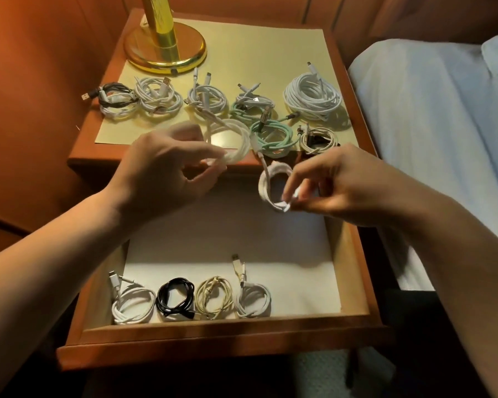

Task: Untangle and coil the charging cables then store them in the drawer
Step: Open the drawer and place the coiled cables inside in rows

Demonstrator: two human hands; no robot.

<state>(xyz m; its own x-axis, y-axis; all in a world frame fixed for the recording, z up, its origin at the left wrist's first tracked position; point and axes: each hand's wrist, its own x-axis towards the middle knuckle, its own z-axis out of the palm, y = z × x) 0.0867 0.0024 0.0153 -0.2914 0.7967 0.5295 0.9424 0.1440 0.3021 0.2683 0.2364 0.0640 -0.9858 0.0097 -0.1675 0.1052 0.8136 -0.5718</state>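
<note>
My left hand (167, 168) pinches a white coiled cable (236, 139) at the front edge of the nightstand top. A smaller white coil (268, 185) hangs above the open drawer (213, 331), pinched between the fingertips of my right hand (331, 185). Along the drawer's front lie several coiled cables: a white one (133, 307), a black one (176, 297), a beige one (214, 297) and another white one (253, 300). On the nightstand top sit several more coils, among them a mint green one (273, 136) and a large white one (314, 96).
A brass lamp base (164, 50) stands at the back left of the nightstand (107, 150). A bed with pale sheets (443, 124) runs along the right side. An orange upholstered wall (35, 81) is to the left. The drawer's back part shows bare white lining (227, 239).
</note>
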